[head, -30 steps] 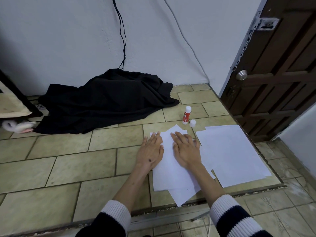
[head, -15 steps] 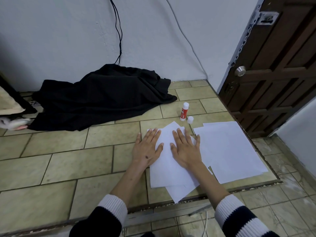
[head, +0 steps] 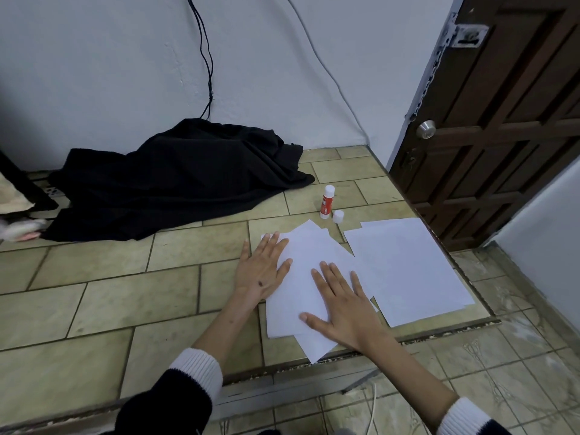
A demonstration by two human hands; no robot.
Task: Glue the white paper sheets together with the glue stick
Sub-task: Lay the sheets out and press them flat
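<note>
Left hand and right hand, both flat with fingers spread, grasping nothing, press overlapped, skewed paper sheets near the step edge. Uncapped glue stick stands beyond; bare tiled floor lies left.

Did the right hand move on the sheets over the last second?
Yes. The right hand slid toward the person along the glued sheets, away from the standing glue stick; its fingertips now sit mid-sheet.

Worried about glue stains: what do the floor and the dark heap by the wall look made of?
Floor: glazed ceramic tile, probably, given the grout lines and faint sheen. Dark heap: black woven cloth, matte, lying in soft folds; fibre unclear.
</note>
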